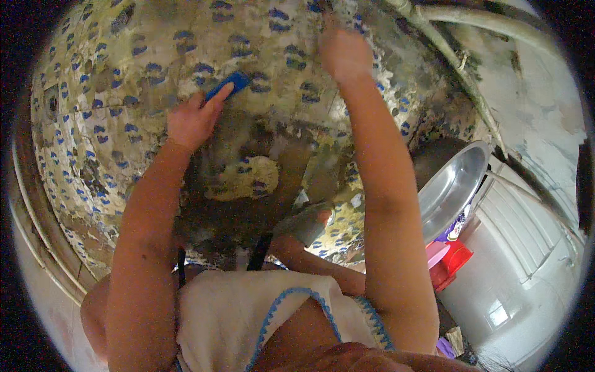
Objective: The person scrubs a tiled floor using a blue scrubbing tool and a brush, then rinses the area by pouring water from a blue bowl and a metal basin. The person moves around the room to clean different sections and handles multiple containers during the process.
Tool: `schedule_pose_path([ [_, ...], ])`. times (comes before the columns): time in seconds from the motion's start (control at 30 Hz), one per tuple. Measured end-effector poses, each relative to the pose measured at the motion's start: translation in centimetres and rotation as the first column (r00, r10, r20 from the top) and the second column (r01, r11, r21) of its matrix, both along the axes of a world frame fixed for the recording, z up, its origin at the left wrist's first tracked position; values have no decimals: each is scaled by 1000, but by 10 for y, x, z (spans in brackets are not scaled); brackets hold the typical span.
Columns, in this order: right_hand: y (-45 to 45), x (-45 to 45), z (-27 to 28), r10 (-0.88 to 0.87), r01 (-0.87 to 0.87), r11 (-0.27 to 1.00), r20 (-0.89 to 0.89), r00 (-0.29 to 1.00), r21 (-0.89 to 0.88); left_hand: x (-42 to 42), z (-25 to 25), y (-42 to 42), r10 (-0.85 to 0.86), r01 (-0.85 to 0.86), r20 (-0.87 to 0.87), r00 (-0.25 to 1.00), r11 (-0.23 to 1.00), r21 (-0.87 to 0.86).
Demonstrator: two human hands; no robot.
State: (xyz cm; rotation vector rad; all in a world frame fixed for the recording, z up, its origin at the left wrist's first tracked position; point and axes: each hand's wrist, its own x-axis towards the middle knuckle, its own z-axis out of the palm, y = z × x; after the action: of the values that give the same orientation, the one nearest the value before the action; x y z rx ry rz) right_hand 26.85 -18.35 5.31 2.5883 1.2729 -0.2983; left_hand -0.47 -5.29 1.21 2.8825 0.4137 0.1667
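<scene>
My left hand (192, 120) grips a flat blue object (241, 81), with one finger laid along it. Its exact kind cannot be told. The object is at the worn, stained floor covering (260, 116), which bears blue curved marks. Farther forward and to the right, my right hand (347, 55) is curled and blurred by motion, close to the same covering. Whether it holds something is unclear; a thin dark shape shows just beyond it at the upper picture edge.
On the right a metal basin (448, 190) stands tilted above red plastic ware (458, 260), beside a glossy white appliance (506, 274). Pale pipes (455, 65) run along the wall at the upper right. Another pipe (35, 232) follows the left edge. My foot (309, 225) rests below centre.
</scene>
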Motion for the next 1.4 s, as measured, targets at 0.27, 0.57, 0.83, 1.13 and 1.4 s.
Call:
schedule_pose_path([
  [0.27,-1,20,18,98,-99,993,-20,995,-60,-3,-2,0,-18,18,-16,1000,1000,15],
  [0.57,4,21,10,-7,1,998,-96,995,-62,-4,-9,-2,-1,1,38,999,1000,-15],
  [0.83,14,9,22,-83,69,989,-108,991,-127,-4,1,-1,8,-9,-31,999,999,-44],
  [1.13,6,-43,28,-97,96,995,-156,983,-12,-6,-4,3,-4,7,47,999,998,-65],
  [1.4,-47,-79,42,-232,219,972,-248,940,-80,0,1,0,-8,5,-29,1000,996,-89],
])
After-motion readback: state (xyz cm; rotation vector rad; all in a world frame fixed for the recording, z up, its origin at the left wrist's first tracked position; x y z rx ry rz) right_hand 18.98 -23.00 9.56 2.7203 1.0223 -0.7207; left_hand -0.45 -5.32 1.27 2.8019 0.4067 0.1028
